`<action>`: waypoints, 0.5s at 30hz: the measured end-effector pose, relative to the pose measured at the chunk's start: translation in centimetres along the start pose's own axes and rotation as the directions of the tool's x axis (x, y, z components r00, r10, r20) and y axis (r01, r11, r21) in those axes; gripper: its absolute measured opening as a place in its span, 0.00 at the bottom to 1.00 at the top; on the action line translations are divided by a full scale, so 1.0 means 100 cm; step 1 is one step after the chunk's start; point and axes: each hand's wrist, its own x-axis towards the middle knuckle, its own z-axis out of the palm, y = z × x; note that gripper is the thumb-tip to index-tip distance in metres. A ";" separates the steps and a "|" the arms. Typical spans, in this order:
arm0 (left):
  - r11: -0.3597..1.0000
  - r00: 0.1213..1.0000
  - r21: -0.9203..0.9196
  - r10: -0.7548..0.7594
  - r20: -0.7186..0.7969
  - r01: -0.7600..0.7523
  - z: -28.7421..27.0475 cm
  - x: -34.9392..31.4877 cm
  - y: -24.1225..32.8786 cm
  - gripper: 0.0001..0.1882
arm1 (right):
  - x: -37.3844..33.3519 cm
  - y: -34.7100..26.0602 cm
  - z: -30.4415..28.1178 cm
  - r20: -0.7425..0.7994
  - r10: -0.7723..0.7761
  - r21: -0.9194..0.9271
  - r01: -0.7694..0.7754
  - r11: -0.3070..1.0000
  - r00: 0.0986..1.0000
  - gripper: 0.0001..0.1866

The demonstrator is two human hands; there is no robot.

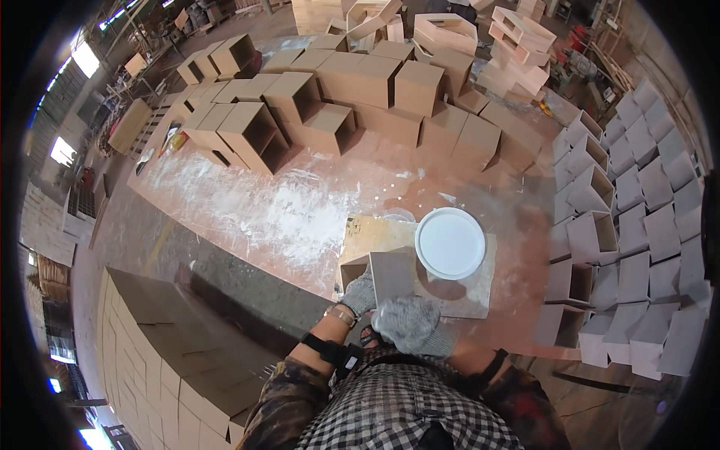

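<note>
A small open wooden box (pixel 392 277) with a greyish-white face stands at the front of a worn board (pixel 469 301). My left hand (pixel 361 293), in a grey knit glove, is closed on the box's left side, with its fingertips partly hidden by the panel. My right hand (pixel 409 322), gloved too, is curled against the box's near right corner; whatever lies under its fingers is hidden. Just beyond the box, a round white tub (pixel 451 244) rests on the board, its top a flat pale disc.
Brown open boxes (pixel 360 75) cover the table's far side. Grey-white coated boxes (pixel 630 202) are stacked in rows at right. White powder (pixel 277 206) is spread over the reddish tabletop (pixel 517 225). A tall brown box stack (pixel 150 360) stands on the floor at lower left.
</note>
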 end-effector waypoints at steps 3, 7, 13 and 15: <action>0.989 0.999 0.138 0.051 0.019 -0.053 -0.019 -0.004 0.017 0.24 | -0.001 0.009 -0.009 0.383 0.080 0.339 -0.221 0.914 0.920 0.08; 0.984 0.992 0.130 0.120 0.042 -0.125 -0.012 0.001 0.011 0.26 | 0.048 0.051 -0.014 -0.019 0.234 0.091 -0.232 0.969 0.972 0.07; 0.993 0.983 0.084 0.065 0.173 -0.080 0.011 0.006 -0.030 0.25 | 0.051 0.004 -0.003 -0.087 0.184 0.054 -0.180 0.982 0.979 0.04; 0.996 0.995 0.006 0.093 -0.020 -0.093 0.006 -0.004 -0.016 0.23 | 0.022 -0.013 -0.008 -0.133 0.112 -0.044 -0.118 0.992 0.985 0.08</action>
